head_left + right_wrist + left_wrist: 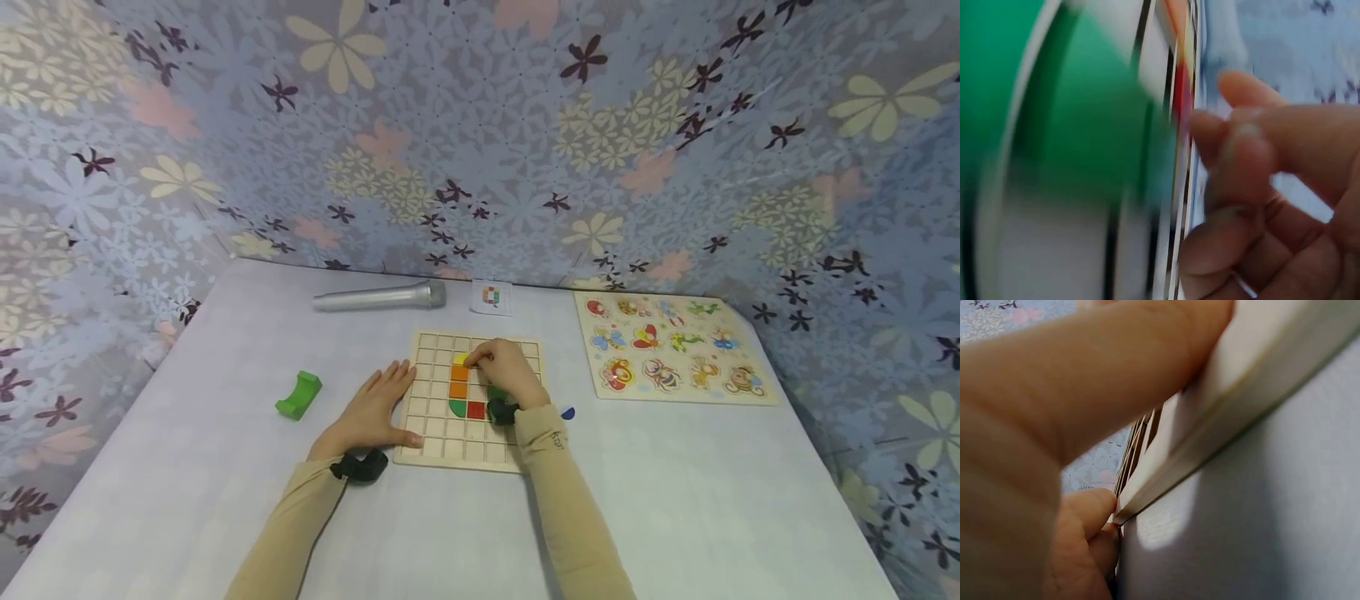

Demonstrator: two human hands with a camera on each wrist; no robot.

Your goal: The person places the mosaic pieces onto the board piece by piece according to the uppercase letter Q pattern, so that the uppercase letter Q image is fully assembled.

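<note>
A wooden grid board (453, 450) lies on the table between both hands. My left hand (371, 412) rests along its left side with fingers spread, the thumb (1147, 369) over its top near the front corner. My right hand (510, 371) reaches over the upper middle of the grid, fingers curled, fingertips at a red tile (1182, 94) beside the yellow piece (460, 358). Below the yellow are orange squares (458, 381), a green rounded piece (457, 408) and a red square (476, 410). Another green piece (495, 392) is partly hidden by my right wrist.
Behind the board lie a silver microphone (378, 297) and a small pattern card (491, 297). An insect puzzle board (675, 346) is at the right, a green arch block (299, 396) at the left. A blue piece (568, 413) shows beside my right sleeve.
</note>
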